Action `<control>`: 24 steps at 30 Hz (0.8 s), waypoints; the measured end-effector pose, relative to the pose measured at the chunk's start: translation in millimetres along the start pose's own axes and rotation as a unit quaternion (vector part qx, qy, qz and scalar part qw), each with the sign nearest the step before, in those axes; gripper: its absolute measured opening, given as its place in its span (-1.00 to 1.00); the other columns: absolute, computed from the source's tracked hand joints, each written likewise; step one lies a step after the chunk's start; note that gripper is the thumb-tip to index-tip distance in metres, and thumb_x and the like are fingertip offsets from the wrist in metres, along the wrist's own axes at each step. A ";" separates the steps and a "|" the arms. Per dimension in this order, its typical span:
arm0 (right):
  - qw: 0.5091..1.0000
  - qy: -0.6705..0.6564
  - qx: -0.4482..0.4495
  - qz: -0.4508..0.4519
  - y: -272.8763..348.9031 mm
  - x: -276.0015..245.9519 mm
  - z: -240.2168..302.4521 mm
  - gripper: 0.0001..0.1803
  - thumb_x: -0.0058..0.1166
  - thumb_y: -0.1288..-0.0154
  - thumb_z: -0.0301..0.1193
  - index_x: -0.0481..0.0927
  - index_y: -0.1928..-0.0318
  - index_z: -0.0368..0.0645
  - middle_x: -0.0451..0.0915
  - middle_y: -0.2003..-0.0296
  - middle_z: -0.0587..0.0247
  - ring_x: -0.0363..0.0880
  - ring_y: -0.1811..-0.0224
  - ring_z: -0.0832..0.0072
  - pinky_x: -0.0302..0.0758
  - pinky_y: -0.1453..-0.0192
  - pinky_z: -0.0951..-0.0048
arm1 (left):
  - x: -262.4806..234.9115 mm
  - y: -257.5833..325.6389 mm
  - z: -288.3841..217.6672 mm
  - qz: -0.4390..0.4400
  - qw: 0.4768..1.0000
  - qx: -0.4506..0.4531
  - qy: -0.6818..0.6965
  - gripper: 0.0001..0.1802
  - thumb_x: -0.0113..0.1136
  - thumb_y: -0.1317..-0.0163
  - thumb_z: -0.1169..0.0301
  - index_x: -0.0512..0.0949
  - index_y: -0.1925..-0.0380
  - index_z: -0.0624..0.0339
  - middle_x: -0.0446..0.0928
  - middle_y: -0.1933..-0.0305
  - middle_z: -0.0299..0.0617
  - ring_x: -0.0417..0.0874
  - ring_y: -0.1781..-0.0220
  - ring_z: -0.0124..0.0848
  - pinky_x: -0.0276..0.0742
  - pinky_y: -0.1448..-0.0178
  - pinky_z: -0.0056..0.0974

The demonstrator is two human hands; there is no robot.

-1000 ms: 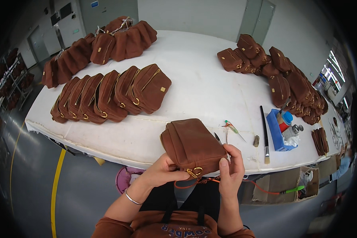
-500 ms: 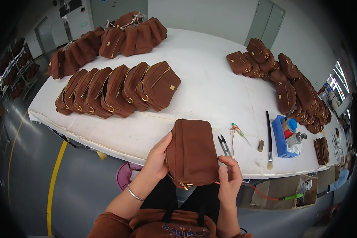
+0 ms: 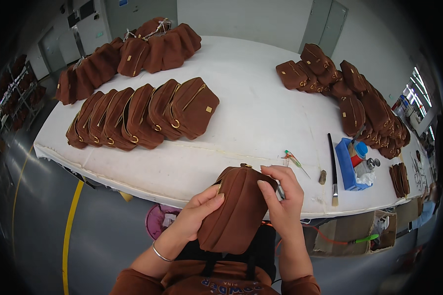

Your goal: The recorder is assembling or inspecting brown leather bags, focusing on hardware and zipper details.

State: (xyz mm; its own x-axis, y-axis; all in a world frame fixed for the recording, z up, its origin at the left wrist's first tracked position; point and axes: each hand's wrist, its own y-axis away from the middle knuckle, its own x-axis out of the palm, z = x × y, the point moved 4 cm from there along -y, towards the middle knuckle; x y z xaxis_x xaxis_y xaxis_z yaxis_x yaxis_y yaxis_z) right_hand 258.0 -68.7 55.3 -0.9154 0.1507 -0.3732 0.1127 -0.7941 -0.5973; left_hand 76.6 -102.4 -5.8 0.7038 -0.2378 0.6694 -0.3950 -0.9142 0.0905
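Note:
A brown zippered bag (image 3: 238, 211) is held up between both my hands at the table's near edge, tilted, with a gold-coloured ring at its top end. My left hand (image 3: 198, 211) grips its left side, the thumb lying beside the brass zipper. At the upper right corner, the fingers and thumb of my right hand (image 3: 283, 194) pinch the bag. Snips (image 3: 280, 191) lie behind that right hand, mostly hidden by it. Farther off on the table is a small awl with a green-and-red handle (image 3: 294, 160).
A row of similar brown bags (image 3: 142, 114) stands at the left, with more bags (image 3: 157, 49) behind it. Other bags (image 3: 374, 113) are heaped at the right. A brush (image 3: 333, 169) lies beside a blue bin (image 3: 347, 167) of bottles. Below the edge are a pink bucket (image 3: 153, 221) and a cardboard box (image 3: 339, 238).
The bag has been turned in my hands, so its ring end has gone from the bottom to the top. My right hand has moved up and closed on the bag's upper corner.

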 end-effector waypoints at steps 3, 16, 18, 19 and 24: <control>0.999 0.015 -0.025 0.018 -8.1 6.8 5.7 -0.73 0.26 -0.18 -0.56 0.63 0.08 -0.27 0.60 0.17 0.10 0.58 0.14 0.26 0.51 0.06 0.38 | 3.2 3.5 0.2 0.025 1.000 -0.011 -0.006 -0.52 -0.07 -0.51 0.36 0.26 -0.36 0.27 0.47 -0.25 -0.16 0.52 -0.20 -0.48 0.48 -0.25 -0.34; 0.997 -0.055 -0.050 0.000 2.5 23.2 -7.0 -0.93 0.06 -0.30 -0.62 0.45 0.23 -0.29 0.48 0.22 0.08 0.48 0.22 0.29 0.45 0.08 0.41 | 5.9 -14.9 -5.0 0.006 0.999 -0.038 0.039 -0.57 0.03 -0.47 0.36 0.40 -0.26 0.30 0.56 -0.14 -0.15 0.61 -0.08 -0.50 0.55 -0.16 -0.38; 0.996 -0.086 -0.033 0.003 3.5 20.5 -10.8 -0.96 0.02 -0.34 -0.60 0.44 0.23 -0.28 0.48 0.21 0.10 0.48 0.21 0.34 0.44 0.05 0.41 | 4.6 -20.3 -3.8 0.002 0.998 -0.055 0.045 -0.60 0.08 -0.44 0.38 0.45 -0.22 0.29 0.59 -0.08 -0.17 0.64 -0.02 -0.51 0.58 -0.10 -0.40; 0.993 -0.118 -0.015 0.005 3.8 20.2 -13.3 -0.97 -0.01 -0.38 -0.58 0.43 0.23 -0.28 0.48 0.21 0.12 0.47 0.19 0.40 0.44 0.02 0.42 | 4.4 -20.7 -3.4 0.001 0.998 -0.054 0.044 -0.60 0.08 -0.44 0.38 0.45 -0.22 0.29 0.59 -0.08 -0.17 0.64 -0.02 -0.51 0.58 -0.10 -0.40; 0.973 -0.228 0.042 -0.004 4.4 24.1 -18.2 -0.94 -0.09 -0.46 -0.54 0.42 0.21 -0.28 0.49 0.23 0.20 0.45 0.17 0.49 0.42 -0.01 0.45 | 5.2 -24.3 -0.9 0.020 0.997 -0.042 0.062 -0.61 0.12 -0.41 0.41 0.47 -0.20 0.29 0.60 -0.07 -0.18 0.65 -0.01 -0.50 0.59 -0.10 -0.40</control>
State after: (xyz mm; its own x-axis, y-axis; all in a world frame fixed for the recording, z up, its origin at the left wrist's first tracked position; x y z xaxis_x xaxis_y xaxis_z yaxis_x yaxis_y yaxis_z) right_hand 243.4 -57.9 30.7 -0.9944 -0.1052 -0.0040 0.0912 -0.8424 -0.5311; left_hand 89.3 -81.1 -3.8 0.6106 -0.2264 0.7589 -0.4725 -0.8732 0.1196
